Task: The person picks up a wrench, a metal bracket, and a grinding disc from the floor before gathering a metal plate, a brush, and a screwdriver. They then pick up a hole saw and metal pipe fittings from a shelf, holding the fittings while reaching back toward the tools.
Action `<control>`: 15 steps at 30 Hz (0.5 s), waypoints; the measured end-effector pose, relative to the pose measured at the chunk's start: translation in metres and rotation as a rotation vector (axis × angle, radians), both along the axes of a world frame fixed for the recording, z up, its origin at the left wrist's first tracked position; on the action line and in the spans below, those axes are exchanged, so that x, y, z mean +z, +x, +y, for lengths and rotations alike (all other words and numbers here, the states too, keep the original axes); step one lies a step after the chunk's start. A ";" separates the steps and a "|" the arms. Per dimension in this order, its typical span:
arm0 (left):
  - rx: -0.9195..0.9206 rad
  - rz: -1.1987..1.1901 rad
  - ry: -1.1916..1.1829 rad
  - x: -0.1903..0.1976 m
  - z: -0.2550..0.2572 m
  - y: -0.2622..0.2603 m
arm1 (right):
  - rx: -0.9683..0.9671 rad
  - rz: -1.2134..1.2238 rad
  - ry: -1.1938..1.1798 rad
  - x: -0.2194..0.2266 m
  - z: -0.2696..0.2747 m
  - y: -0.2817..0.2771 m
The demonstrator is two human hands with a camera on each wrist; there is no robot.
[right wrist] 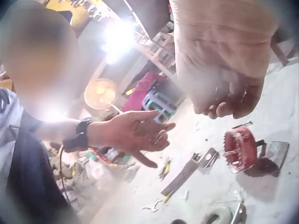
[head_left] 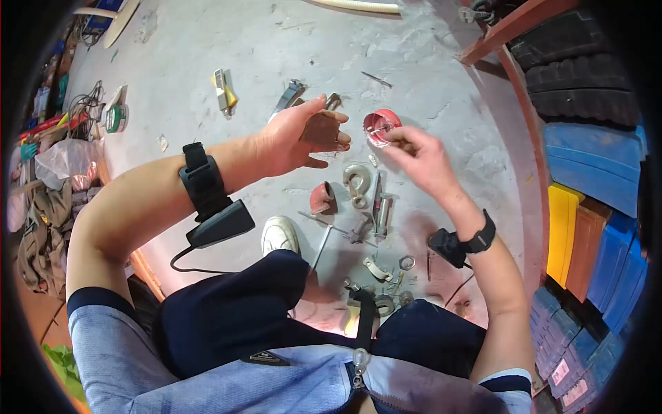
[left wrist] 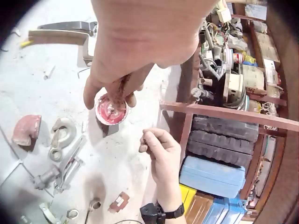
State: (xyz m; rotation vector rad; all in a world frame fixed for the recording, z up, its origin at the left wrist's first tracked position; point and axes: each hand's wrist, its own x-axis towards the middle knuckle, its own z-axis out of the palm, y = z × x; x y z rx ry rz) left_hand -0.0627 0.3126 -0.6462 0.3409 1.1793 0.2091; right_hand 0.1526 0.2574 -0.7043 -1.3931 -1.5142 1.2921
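My left hand (head_left: 293,138) is held palm up over the floor, fingers spread and slightly bent. A dark brown patch (head_left: 323,130) covers part of its palm; whether dirt or a thin piece, I cannot tell. My right hand (head_left: 424,162) has its fingers curled with the thumb close to them, and no object shows between them. Near its fingertips in the head view is a red round cup (head_left: 381,127) with a toothed rim. In the left wrist view the right hand (left wrist: 163,158) is apart from the cup (left wrist: 111,111).
A red pipe elbow (head_left: 322,197), a metal hook (head_left: 357,181), a clamp (head_left: 376,269) and a nut (head_left: 407,262) lie on the floor (head_left: 276,41). Blue bins (head_left: 593,162) stand at the right. A cutter (head_left: 222,90) lies farther left, and a white shoe (head_left: 280,236) stands below.
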 end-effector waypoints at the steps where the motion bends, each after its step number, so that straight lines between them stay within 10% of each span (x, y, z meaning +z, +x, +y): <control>1: 0.005 0.004 0.005 0.003 -0.005 -0.002 | 0.044 -0.025 0.128 0.008 -0.002 -0.013; 9: 0.262 -0.329 0.031 -0.021 -0.044 0.002 | 0.137 -0.674 0.402 0.030 -0.020 -0.044; 15: 0.356 -0.553 0.052 -0.048 -0.057 0.007 | 0.034 -0.544 0.193 0.006 -0.029 -0.051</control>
